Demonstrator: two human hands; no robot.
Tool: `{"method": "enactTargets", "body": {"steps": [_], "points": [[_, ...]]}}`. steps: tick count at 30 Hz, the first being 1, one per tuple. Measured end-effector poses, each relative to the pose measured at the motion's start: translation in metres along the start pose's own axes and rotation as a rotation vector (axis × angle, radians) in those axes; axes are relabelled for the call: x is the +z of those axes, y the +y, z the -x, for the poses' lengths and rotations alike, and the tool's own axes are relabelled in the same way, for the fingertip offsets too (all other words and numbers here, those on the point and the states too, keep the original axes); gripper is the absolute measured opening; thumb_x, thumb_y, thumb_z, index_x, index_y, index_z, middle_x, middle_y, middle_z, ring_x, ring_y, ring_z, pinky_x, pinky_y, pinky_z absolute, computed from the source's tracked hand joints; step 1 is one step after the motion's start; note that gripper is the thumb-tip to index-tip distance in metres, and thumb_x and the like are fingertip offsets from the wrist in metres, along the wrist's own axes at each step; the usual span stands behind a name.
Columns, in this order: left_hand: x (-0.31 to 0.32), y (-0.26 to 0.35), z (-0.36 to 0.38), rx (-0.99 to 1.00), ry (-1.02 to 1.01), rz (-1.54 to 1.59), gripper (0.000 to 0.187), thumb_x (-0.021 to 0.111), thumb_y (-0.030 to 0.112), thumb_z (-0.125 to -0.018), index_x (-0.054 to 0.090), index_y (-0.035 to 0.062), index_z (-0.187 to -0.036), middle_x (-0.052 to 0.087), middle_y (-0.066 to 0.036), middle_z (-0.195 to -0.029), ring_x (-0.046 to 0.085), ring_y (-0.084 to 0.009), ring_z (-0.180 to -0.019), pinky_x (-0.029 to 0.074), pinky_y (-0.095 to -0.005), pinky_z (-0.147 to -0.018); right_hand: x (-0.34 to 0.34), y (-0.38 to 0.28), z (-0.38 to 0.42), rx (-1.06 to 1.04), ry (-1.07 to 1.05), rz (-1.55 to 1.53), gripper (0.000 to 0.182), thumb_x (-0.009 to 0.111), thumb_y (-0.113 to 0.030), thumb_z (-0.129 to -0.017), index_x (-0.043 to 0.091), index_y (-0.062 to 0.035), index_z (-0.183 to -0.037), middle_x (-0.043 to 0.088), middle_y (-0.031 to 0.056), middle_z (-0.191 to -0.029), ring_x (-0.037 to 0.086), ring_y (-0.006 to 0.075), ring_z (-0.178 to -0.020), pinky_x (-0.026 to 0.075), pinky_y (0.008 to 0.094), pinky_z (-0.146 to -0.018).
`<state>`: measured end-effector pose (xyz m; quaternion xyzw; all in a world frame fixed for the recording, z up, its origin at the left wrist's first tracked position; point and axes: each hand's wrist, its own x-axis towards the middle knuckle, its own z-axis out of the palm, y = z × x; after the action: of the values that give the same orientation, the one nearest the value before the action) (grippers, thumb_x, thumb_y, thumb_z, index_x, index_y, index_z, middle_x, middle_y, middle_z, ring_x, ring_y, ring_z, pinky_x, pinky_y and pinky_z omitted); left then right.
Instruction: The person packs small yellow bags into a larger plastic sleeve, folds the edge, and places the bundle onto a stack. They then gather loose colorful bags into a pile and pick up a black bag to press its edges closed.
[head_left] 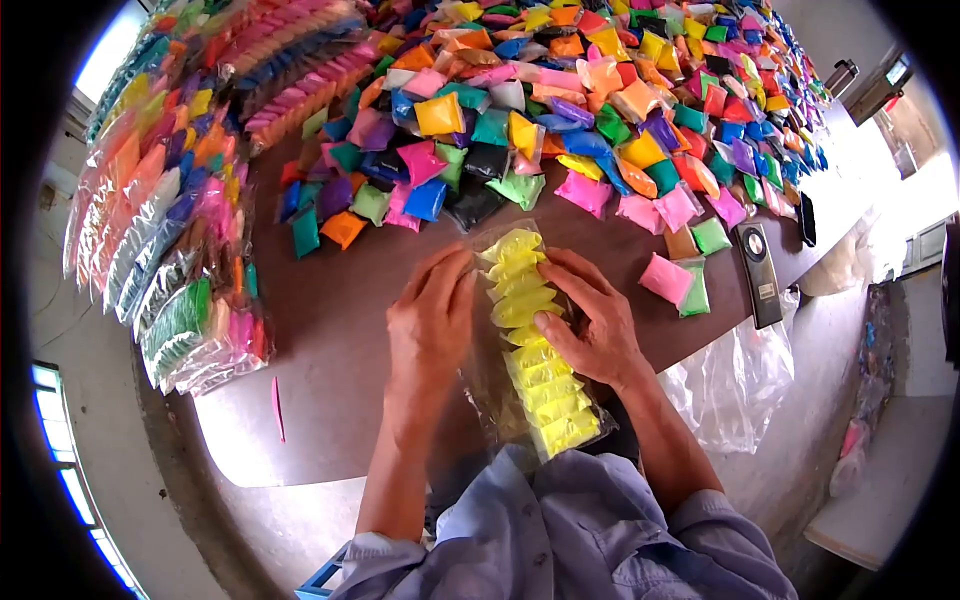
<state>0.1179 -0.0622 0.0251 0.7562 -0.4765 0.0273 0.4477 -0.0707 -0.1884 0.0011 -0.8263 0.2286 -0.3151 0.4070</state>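
A long clear bag of yellow packets (540, 350) lies at the table's front edge, its lower end near the person's shirt. The packets overlap in a row inside it. My left hand (432, 305) is at the bag's upper left side, fingers bent together near the clear plastic; what they hold, if anything, is too small to make out. My right hand (592, 315) rests on the right side of the yellow packets, thumb and fingers apart, touching the plastic.
Loose colored packets (480, 160) heap across the back of the brown table (340, 290). Filled bags (175, 250) are stacked at left. A phone-like device (758, 275), pink packet (667, 280) and clear plastic bag (740, 380) are at right. A pink strip (278, 408) lies front left.
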Motion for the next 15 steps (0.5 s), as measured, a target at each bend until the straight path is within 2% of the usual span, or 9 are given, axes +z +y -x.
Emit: {"method": "enactTargets", "body": {"steps": [2,4,5,6,9,11,12,14,15], "points": [[-0.024,0.008,0.014,-0.07,0.016,0.061,0.024,0.079,0.004,-0.096,0.076,0.0042,-0.119,0.077,-0.015,-0.117,0.079,-0.031,-0.088,0.063,-0.0376,-0.071,0.001,0.0,0.0,-0.01,0.008,0.005,0.052,0.08,-0.023,-0.088,0.071,-0.002,-0.135,0.065,0.0181,-0.147,0.067,0.0373,-0.132,0.054,0.0423,-0.11],[-0.047,0.02,0.038,-0.202,-0.115,-0.008,0.027,0.083,0.005,-0.092,0.076,0.0054,-0.118,0.078,-0.015,-0.11,0.078,-0.0258,-0.079,0.062,-0.034,-0.066,0.002,-0.001,0.002,-0.013,0.012,0.011,0.052,0.08,-0.022,-0.088,0.071,-0.0024,-0.135,0.066,0.0178,-0.147,0.067,0.0373,-0.132,0.054,0.0424,-0.11],[-0.051,0.025,0.056,-0.215,-0.123,0.007,0.03,0.086,0.011,-0.091,0.078,0.0041,-0.119,0.077,-0.012,-0.106,0.069,-0.0154,-0.075,0.055,-0.0299,-0.063,0.002,-0.003,0.002,-0.013,0.014,0.031,0.052,0.08,-0.023,-0.088,0.071,-0.0027,-0.135,0.066,0.0179,-0.147,0.067,0.0373,-0.132,0.054,0.0425,-0.109],[-0.054,0.031,0.071,-0.219,-0.116,0.013,0.03,0.086,0.011,-0.091,0.078,0.0041,-0.119,0.077,-0.012,-0.106,0.069,-0.0154,-0.075,0.055,-0.0299,-0.063,0.001,-0.004,0.001,-0.016,0.016,0.053,0.051,0.08,-0.023,-0.089,0.071,-0.003,-0.135,0.066,0.018,-0.147,0.067,0.0373,-0.131,0.054,0.0426,-0.109],[-0.059,0.056,0.116,-0.098,-0.229,0.025,0.039,0.092,0.019,-0.086,0.076,0.0027,-0.118,0.077,-0.012,-0.108,0.072,-0.0243,-0.081,0.059,-0.0346,-0.07,0.005,-0.002,0.003,-0.052,0.048,0.092,0.049,0.079,-0.024,-0.091,0.071,-0.004,-0.135,0.066,0.0175,-0.146,0.068,0.0369,-0.13,0.055,0.0424,-0.108],[-0.055,0.073,0.137,0.021,-0.239,-0.081,0.051,0.095,0.029,-0.082,0.073,0.0018,-0.119,0.076,-0.011,-0.115,0.073,-0.0321,-0.098,0.062,-0.0406,-0.082,0.009,-0.005,0.004,-0.039,0.061,0.098,0.049,0.079,-0.025,-0.092,0.071,-0.0042,-0.135,0.067,0.0174,-0.145,0.068,0.0369,-0.13,0.055,0.0427,-0.107],[-0.053,0.078,0.143,0.019,-0.228,-0.084,0.051,0.095,0.029,-0.082,0.073,0.0018,-0.119,0.076,-0.011,-0.115,0.073,-0.0321,-0.098,0.062,-0.0406,-0.082,0.011,-0.007,0.004,-0.019,0.079,0.102,0.048,0.079,-0.026,-0.093,0.071,-0.0045,-0.135,0.067,0.0173,-0.144,0.068,0.0369,-0.129,0.055,0.0431,-0.106],[-0.05,0.082,0.153,-0.014,-0.294,-0.151,0.059,0.096,0.036,-0.079,0.072,0.002,-0.121,0.074,-0.009,-0.126,0.07,-0.034,-0.117,0.06,-0.0448,-0.094,0.017,-0.014,0.007,0.005,0.097,0.107,0.047,0.079,-0.027,-0.093,0.071,-0.0043,-0.134,0.067,0.0173,-0.144,0.068,0.0368,-0.128,0.055,0.0433,-0.106],[-0.051,0.08,0.154,-0.047,-0.309,-0.154,0.046,0.093,0.027,-0.079,0.075,0.005,-0.115,0.073,-0.009,-0.131,0.067,-0.0317,-0.122,0.058,-0.0446,-0.098,0.019,-0.017,0.008,0.036,0.123,0.115,0.047,0.078,-0.027,-0.093,0.071,-0.0041,-0.133,0.068,0.0173,-0.143,0.069,0.0368,-0.127,0.055,0.0435,-0.105]]}}
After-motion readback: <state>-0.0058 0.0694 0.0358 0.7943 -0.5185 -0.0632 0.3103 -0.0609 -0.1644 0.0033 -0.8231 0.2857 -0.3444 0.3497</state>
